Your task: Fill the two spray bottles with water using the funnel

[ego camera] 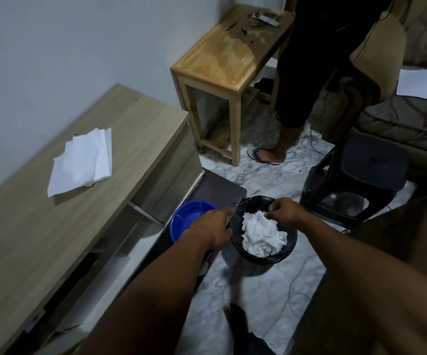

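We have both hands down at the round black bin with its black plastic liner [287,248], which sits on the grey marbled floor [253,288]. Our left hand [213,228] is curled at the near-left rim, fingers bent around what looks like the liner edge. Our right hand [285,212] pinches at the far rim, just above the crumpled white tissue wad [262,235] inside; we can't tell if it grips liner or tissue.

Task items: no spray bottles and no funnel in view. The only likely water item is the round blue plastic basin [190,219], just left of the bin and partly under our left wrist.

Risks:
- Left forearm crosses the basin; pulling back could knock or tip it.
- Tugging the liner could slide the light bin or drag it into the basin.
- Thin black cables [295,301] trail on the floor near our bare foot [235,320]; trip hazard, worse if anything spills.
- A second person's sandalled foot [267,156] stands well apart, by the light wooden side table [222,60].

No readable labels; white paper sheets [81,162] on the long pale wood-grain cabinet [40,226] look blank.
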Demonstrator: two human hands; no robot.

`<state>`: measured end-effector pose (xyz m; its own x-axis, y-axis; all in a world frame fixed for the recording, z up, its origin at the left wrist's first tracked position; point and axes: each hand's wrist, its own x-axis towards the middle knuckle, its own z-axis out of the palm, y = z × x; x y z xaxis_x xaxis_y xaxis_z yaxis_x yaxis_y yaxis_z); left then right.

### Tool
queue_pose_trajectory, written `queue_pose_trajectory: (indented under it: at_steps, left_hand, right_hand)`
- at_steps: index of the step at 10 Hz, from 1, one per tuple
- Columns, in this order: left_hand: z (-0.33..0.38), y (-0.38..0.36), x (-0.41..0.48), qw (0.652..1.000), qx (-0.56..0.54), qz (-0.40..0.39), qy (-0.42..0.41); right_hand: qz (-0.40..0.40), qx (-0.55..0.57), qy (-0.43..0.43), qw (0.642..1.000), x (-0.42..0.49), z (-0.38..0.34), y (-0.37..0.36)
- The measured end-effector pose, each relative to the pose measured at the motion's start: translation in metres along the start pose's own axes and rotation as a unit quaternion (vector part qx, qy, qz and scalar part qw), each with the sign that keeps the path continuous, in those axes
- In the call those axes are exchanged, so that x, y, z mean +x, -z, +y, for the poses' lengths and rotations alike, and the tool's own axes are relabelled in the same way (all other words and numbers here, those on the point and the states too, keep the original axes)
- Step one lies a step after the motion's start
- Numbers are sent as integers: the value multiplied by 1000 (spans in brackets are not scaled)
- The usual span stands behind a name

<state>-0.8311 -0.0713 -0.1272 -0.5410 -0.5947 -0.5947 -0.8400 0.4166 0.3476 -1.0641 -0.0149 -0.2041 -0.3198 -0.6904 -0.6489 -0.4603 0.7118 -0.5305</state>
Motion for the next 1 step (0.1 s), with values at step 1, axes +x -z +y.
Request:
queue_pose_trajectory:
  at_steps: [1]
  left_hand:
    - [-15, 3, -4, 1000, -17, 12, 19]
  right_hand:
    - [-39, 3, 13, 999, 5, -17, -7]
